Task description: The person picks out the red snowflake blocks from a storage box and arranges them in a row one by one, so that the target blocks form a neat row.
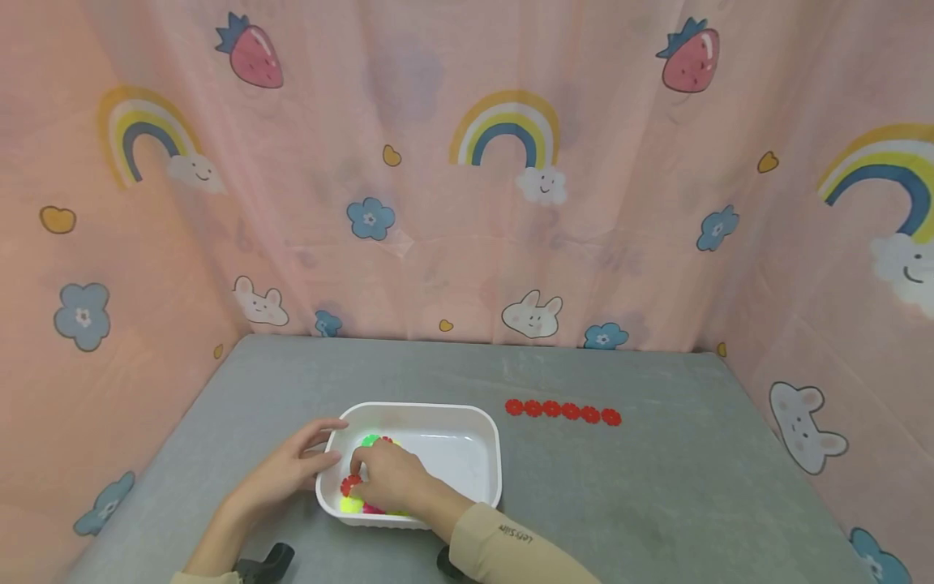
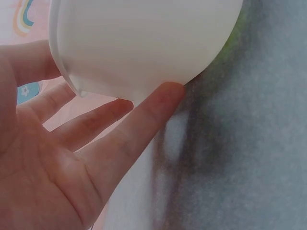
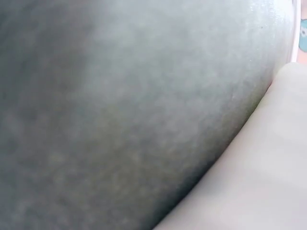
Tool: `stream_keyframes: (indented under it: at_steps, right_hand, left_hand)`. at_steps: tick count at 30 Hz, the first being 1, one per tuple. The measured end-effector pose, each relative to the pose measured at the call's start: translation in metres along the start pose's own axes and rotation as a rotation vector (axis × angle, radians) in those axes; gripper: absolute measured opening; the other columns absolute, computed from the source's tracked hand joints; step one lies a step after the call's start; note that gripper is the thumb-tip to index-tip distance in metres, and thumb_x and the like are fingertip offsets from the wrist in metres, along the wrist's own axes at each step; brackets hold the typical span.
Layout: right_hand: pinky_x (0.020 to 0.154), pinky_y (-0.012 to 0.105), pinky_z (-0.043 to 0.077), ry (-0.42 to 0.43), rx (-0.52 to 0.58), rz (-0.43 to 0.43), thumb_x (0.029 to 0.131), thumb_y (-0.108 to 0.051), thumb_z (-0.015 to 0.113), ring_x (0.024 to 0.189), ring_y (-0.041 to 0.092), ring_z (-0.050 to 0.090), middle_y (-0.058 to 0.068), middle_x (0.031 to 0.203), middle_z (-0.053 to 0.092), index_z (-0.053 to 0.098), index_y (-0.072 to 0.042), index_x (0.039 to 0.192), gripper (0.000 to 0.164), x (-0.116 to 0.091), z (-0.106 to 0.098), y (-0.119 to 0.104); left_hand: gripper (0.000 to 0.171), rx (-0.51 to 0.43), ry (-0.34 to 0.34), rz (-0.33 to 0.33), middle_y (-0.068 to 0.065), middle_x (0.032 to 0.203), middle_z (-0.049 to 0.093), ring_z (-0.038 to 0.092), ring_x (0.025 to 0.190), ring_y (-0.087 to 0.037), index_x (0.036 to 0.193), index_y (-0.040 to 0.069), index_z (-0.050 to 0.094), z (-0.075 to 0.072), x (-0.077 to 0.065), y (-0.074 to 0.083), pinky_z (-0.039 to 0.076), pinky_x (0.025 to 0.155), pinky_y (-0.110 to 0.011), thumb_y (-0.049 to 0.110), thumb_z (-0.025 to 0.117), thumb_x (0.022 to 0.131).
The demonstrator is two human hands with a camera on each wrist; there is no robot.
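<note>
A white plastic tray [image 1: 452, 462] stands on the grey table, with several small coloured flower-shaped pieces in its left part. My right hand [image 1: 396, 477] reaches into it and pinches a red flower-shaped piece [image 1: 350, 485] between thumb and forefinger. Near these fingers lie a green piece [image 1: 370, 440] and a yellow piece [image 1: 352, 504]; the hand hides part of the pile. My left hand [image 1: 292, 464] is at the tray's left end, fingers extended. In the left wrist view, its fingertips lie against the tray's outer wall [image 2: 144, 43].
A row of several red flower-shaped pieces [image 1: 562, 409] lies on the table [image 1: 657, 487] to the right, beyond the tray. A pink patterned curtain [image 1: 452, 243] encloses the back and both sides. The right wrist view shows mostly blurred grey surface and a pale sleeve [image 3: 249, 172].
</note>
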State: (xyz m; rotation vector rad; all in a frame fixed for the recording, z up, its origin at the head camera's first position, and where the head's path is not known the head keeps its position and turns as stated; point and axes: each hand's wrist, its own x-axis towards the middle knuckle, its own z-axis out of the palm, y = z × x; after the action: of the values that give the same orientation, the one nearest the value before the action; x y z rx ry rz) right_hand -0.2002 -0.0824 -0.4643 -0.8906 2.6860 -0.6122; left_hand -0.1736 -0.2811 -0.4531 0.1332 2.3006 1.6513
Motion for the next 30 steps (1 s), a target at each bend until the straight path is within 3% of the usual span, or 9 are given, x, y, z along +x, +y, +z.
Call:
stream_keyframes:
  at_steps: [11, 19, 30]
  right_hand:
    - [0.058, 0.022, 0.040, -0.007, 0.127, 0.024, 0.083, -0.024, 0.082, 0.065, 0.006, 0.047, -0.010, 0.070, 0.053, 0.072, -0.013, 0.094, 0.018, -0.003, -0.004, 0.003]
    - [0.062, 0.022, 0.042, 0.007, 0.257, 0.043, 0.081, -0.013, 0.083, 0.066, 0.007, 0.049, -0.008, 0.072, 0.055, 0.065, -0.015, 0.088, 0.020, -0.006, -0.006, 0.007]
    - [0.050, 0.020, 0.045, 0.034, 0.473, 0.063, 0.087, -0.006, 0.075, 0.057, 0.009, 0.053, -0.006, 0.071, 0.058, 0.062, -0.016, 0.086, 0.016, -0.014, -0.010, 0.008]
  left_hand:
    - [0.053, -0.019, -0.007, -0.001, -0.038, 0.156, 0.025, 0.038, 0.137, -0.056, 0.148, 0.005, 0.042, 0.000, 0.001, -0.002, 0.060, 0.083, -0.046, 0.018, 0.064, 0.101]
    - [0.054, -0.001, 0.005, -0.025, -0.035, 0.156, 0.028, 0.039, 0.137, -0.056, 0.148, 0.007, 0.043, 0.001, 0.001, 0.001, 0.059, 0.085, -0.049, 0.020, 0.065, 0.101]
    - [0.053, -0.008, 0.023, -0.036, -0.035, 0.157, 0.028, 0.042, 0.136, -0.054, 0.147, 0.008, 0.044, 0.002, -0.001, 0.001, 0.060, 0.085, -0.049, 0.020, 0.065, 0.100]
